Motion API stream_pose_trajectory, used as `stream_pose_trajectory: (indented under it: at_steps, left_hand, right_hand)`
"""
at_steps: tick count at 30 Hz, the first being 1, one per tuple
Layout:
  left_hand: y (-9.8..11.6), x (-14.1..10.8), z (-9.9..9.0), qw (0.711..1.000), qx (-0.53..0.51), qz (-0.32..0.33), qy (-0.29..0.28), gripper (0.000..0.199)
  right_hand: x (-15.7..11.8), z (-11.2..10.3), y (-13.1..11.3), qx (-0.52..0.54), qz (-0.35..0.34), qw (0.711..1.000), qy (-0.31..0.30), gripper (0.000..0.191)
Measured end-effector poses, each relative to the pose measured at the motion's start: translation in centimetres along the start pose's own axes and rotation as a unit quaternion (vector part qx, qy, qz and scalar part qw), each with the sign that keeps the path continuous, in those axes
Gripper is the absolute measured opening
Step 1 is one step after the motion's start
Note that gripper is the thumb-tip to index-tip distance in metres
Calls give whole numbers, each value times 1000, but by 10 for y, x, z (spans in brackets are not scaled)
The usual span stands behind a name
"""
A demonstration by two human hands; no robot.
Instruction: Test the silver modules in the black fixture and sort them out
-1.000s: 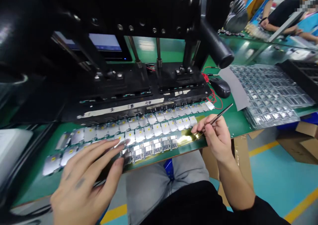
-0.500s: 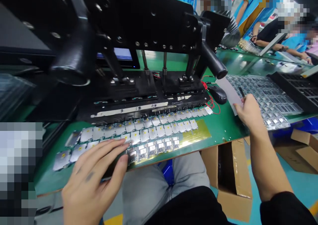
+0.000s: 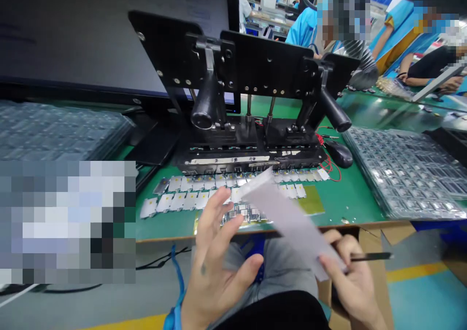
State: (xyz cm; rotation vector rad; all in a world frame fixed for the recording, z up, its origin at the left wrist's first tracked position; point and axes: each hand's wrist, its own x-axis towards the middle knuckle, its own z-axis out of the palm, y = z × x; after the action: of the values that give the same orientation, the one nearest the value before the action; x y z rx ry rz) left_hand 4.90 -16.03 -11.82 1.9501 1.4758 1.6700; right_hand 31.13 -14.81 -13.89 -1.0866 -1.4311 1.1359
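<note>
My right hand (image 3: 350, 281) pinches a pale grey paper sheet (image 3: 288, 223) together with a black slender pen (image 3: 370, 256) that sticks out to the right. The sheet slants up and across the bench, hiding the middle of the rows. My left hand (image 3: 215, 267) is raised with its fingers spread, near the sheet's left edge, and holds nothing. Beneath it lie small circuit boards (image 3: 241, 216) with white labels. Rows of silver shielded modules (image 3: 189, 201) with yellow dots lie beyond them on the green bench (image 3: 350, 199).
A black press fixture (image 3: 251, 145) with lever handles stands behind the rows. To its right are a black mouse (image 3: 339, 153), red wires and a stack of clear blister trays (image 3: 404, 174). Another tray stack (image 3: 54, 130) lies at left. A co-worker's arms (image 3: 430, 65) show at upper right.
My right hand has come back from the trays toward me, now with the grey sheet that lay by the mouse. My left hand has lifted off the boards, and the view has tilted up.
</note>
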Motion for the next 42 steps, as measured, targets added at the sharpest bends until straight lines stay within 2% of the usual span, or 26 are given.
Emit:
stream_pose_trajectory:
  at_steps: [3,5,7,9,12,14,17,19,22,25,28,32,36,39,42]
  left_hand:
    - [1,-3,7,996,-49,-54,47,55]
    - [1,-8,6,988,-64,-77,116,49]
    - [1,-16,2,978,-33,-102,181,37]
    - [3,-26,-4,968,4,-152,200,27]
    - [8,-43,-14,950,-12,-244,192,26]
    - [11,-55,-19,940,-39,-281,191,29]
    - [18,-70,-25,930,-73,-311,179,29]
    - [22,-79,-28,928,-80,-323,170,28]
    - [26,-88,-32,928,-71,-330,159,27]
    - [28,-91,-35,933,-57,-323,152,25]
    - [30,-89,-35,943,-33,-298,145,22]
    - [34,-82,-32,957,-7,-265,118,17]
    - [31,-77,-31,964,-3,-253,87,15]
    - [23,-75,-31,963,-9,-256,79,14]
    - [15,-73,-30,965,-8,-250,77,13]
  right_hand:
    - [-20,22,13,53,46,990,-125,32]
    - [-29,34,18,72,74,978,-181,33]
    - [-37,43,22,73,92,969,-220,35]
    - [-45,48,25,66,98,963,-241,36]
    - [-55,52,30,32,104,958,-266,36]
    - [-61,52,34,2,100,958,-269,37]
    - [-71,48,41,-20,95,970,-225,38]
    - [-79,41,48,-23,115,973,-197,41]
    - [-90,25,61,-32,165,968,-187,45]
    - [-93,12,65,21,211,963,-167,41]
    - [-81,11,48,127,224,953,-161,29]
    - [-45,30,6,210,179,939,-206,29]
    - [-10,62,-28,257,66,932,-248,27]
    - [7,87,-40,253,-14,940,-229,22]
    - [21,107,-45,236,-83,953,-170,17]
